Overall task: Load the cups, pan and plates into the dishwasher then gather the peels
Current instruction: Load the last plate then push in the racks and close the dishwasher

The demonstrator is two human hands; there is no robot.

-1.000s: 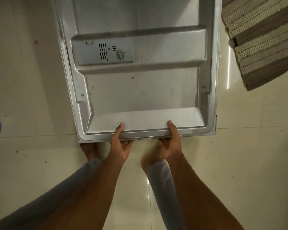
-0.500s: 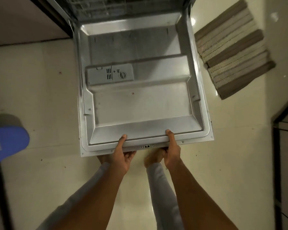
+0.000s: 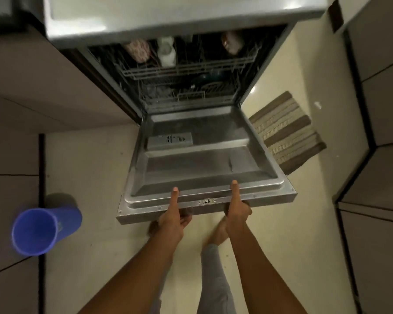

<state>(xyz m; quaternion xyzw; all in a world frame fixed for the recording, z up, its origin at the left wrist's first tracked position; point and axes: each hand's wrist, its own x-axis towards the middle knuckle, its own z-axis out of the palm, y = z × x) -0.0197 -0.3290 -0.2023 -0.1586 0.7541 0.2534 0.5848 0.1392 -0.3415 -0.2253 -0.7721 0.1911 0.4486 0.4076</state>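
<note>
**Both hands on the dishwasher door**

Left hand (image 3: 171,219) and right hand (image 3: 236,214) each grip the front edge of the dishwasher door (image 3: 200,164), thumbs on top, fingers curled underneath. Cups (image 3: 166,51) sit in the top rack (image 3: 186,69). Blue bin (image 3: 40,231) stands on the floor, left.

Dishwasher door (image 3: 204,164) hangs open, steel inner face up, part-raised; cups (image 3: 166,51) sit in the upper rack (image 3: 186,69), dark dishes blurred in the lower rack.
</note>
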